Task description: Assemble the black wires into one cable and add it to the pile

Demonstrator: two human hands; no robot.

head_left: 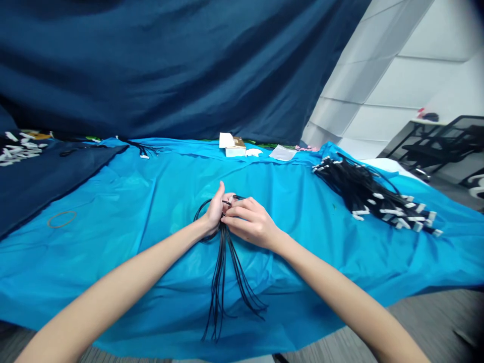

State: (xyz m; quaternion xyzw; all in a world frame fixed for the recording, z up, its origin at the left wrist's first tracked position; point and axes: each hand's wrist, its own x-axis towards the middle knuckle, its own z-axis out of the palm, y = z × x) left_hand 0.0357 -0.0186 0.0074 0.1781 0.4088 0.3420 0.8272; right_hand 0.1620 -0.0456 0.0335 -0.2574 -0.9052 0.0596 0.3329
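Observation:
Both hands meet near the middle of the view at a bundle of thin black cords (223, 272). My left hand (216, 207) is closed round the bundle, its thumb pointing up. From the right, my right hand (250, 221) has its fingers bent and pressed together on the cords beside the left palm. The cords loop out to the left behind the left wrist, and their loose ends fan downward toward the near edge. A small white piece shows between the hands; the fingertips partly hide it.
A blue cloth (181, 181) covers the table. At the right lies a large pile of black cords with white ends (363, 186). A rubber band (61, 219) lies at the left, beside a dark cloth (49, 176). A small box (235, 149) and white paper (283, 153) sit at the back.

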